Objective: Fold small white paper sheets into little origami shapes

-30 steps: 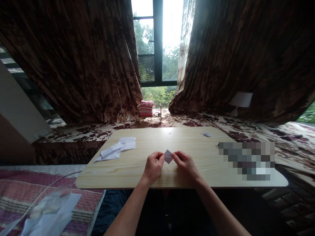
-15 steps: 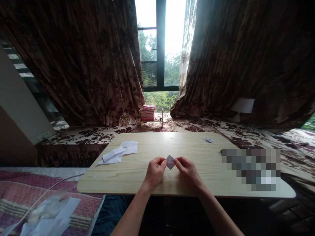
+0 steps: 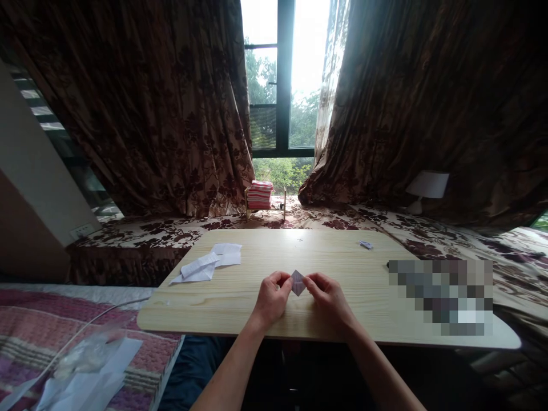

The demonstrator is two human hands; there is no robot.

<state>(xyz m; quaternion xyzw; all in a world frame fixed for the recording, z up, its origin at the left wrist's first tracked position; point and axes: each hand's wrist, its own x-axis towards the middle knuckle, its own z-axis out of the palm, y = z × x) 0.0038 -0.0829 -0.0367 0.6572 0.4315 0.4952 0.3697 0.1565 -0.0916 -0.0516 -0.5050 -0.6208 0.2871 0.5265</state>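
A small folded piece of paper (image 3: 297, 283), diamond-shaped with faint lines on it, is held up between my two hands above the near middle of the table. My left hand (image 3: 274, 297) pinches its left corner between thumb and index finger. Opposite it, my right hand (image 3: 325, 294) pinches the right corner the same way. Both wrists are near the table's front edge. Fingers other than thumb and index curl under and are partly hidden.
Loose white paper sheets (image 3: 205, 267) lie on the left of the wooden table (image 3: 240, 314). A small folded paper (image 3: 366, 244) sits at the far right, near a pixelated patch (image 3: 445, 297). Beyond are stacked striped cloths (image 3: 260, 195) and a lamp (image 3: 428, 185). More paper (image 3: 92, 379) lies on the bed.
The camera view has shifted slightly, so the table appears lower and further right. Both hands keep the same pinch on the folded paper, whose shape looks unchanged.
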